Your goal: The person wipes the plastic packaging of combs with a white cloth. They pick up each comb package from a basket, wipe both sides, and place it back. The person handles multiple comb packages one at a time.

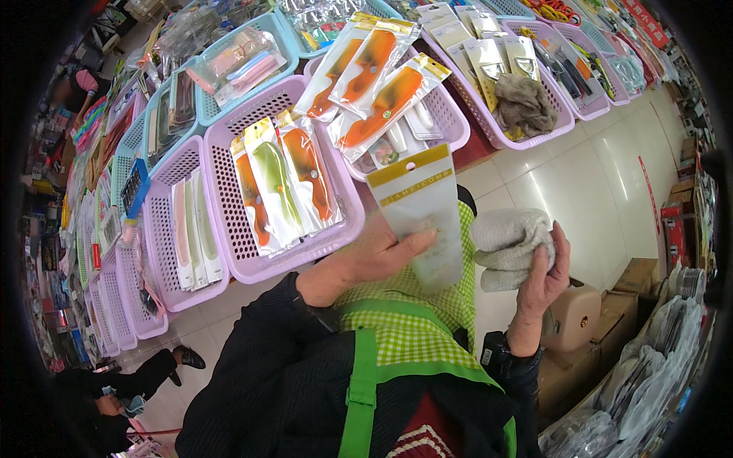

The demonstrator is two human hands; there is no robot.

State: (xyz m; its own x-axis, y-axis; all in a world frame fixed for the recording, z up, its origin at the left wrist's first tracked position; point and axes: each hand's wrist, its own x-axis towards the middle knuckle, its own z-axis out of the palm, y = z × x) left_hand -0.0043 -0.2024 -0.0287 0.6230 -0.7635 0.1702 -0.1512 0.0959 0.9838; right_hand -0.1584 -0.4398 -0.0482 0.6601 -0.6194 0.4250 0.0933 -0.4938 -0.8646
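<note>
A frosted pouch (pixel 416 214) with a gold header band is at the centre of the clock here, 12 pointing away from the wearer. It is held up above the lap, clamped between the thumb and fingers of the left hand (pixel 374 258); its contents are hard to make out. At 3 to 4 o'clock, just beside it, the right hand (pixel 551 278) has its thumb and fingers closed on a folded pale cloth (pixel 505 243), which is apart from the pouch.

The handling looks to be partway through: the pouch is up in the hand, not set down in a basket, and the cloth is not yet against it. Whether any wiping is done cannot be told.

At 11 o'clock, orange comb packets (pixel 376 65) lie piled across a basket. At 9 to 10, a lilac basket (pixel 347 200) holds three comb packets in a row. A crumpled brown cloth (pixel 525 105) rests at 1 to 2, a beige case (pixel 573 314) at 4.
</note>
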